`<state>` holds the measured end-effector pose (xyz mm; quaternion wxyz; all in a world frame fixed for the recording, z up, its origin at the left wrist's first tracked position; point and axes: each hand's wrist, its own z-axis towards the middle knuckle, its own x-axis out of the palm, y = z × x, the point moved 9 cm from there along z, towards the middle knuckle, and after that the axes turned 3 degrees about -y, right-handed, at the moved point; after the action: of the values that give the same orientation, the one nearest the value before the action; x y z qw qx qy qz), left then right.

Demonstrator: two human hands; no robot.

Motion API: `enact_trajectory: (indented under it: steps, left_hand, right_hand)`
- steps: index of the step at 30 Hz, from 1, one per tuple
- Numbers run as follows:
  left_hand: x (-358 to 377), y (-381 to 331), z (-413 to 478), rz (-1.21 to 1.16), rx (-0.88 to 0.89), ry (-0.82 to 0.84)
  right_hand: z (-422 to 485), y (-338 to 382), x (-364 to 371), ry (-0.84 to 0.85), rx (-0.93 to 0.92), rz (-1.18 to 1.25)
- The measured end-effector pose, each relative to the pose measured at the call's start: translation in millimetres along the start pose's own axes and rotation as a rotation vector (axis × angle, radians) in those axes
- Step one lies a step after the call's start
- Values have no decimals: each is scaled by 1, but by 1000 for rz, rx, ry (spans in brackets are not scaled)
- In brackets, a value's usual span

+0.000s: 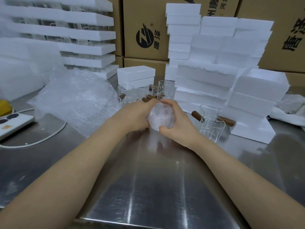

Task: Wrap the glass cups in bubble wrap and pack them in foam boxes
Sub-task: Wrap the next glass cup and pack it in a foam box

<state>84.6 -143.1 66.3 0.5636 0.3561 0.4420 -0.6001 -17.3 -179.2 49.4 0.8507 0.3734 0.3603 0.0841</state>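
Both hands, left hand [135,115] and right hand [177,121], clasp the bubble-wrapped glass cup [160,117] between them above the tabletop [148,179], probably pressing the wrap snug.

The bubble-wrap bundle [162,118] was so cloudy, and so covered by the left hand [137,113] and right hand [176,119] curled round it, that no glass inside could be made out. The wooden handle [151,97] just behind the fingertips perhaps belonged to it, though the join was hidden. A yellow object [5,107] and a white device [14,123] were cut by the left edge and a white cloth [290,109] by the right, the print on the cardboard boxes [280,47] ran off the frame, and the glassware [80,42] between the stacked foam trays [87,19] was blurred.
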Motion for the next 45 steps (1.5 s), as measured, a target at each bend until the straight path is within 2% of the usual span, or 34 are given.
enact_trajectory:
  steps: [7,13,15,21,23,26,35,37,39,42,45]
  left_hand:
    - [-11,-6,1,252,8,-118]
    - [-13,-8,1,321,30,-164]
    - [-13,-6,1,246,23,-174]
    - [2,22,3,-265,-104,-124]
    - [4,26,4,-328,-100,-93]
    - [10,18,5,-268,-42,-35]
    - [11,-3,3,107,46,-87]
    - [11,-6,1,94,48,-97]
    - [6,-8,-2,-52,-5,-151]
    - [-17,-16,-4,-285,-75,-408]
    - [-41,-39,10,-249,-38,-554]
  right_hand:
    - [0,4,2,5,-70,-49]
    - [-1,4,2,-1,-61,-52]
    - [0,2,1,-10,-36,-27]
    - [5,-19,-14,-127,189,48]
    - [5,-22,-17,-154,218,38]
    - [5,-25,-15,-136,233,18]
    - [5,-25,-7,-60,232,-34]
    - [5,-27,-7,-63,251,-33]
    - [5,-27,-5,-66,264,-30]
    - [4,-24,-3,-67,269,-8]
    - [3,-16,-3,-72,225,-63]
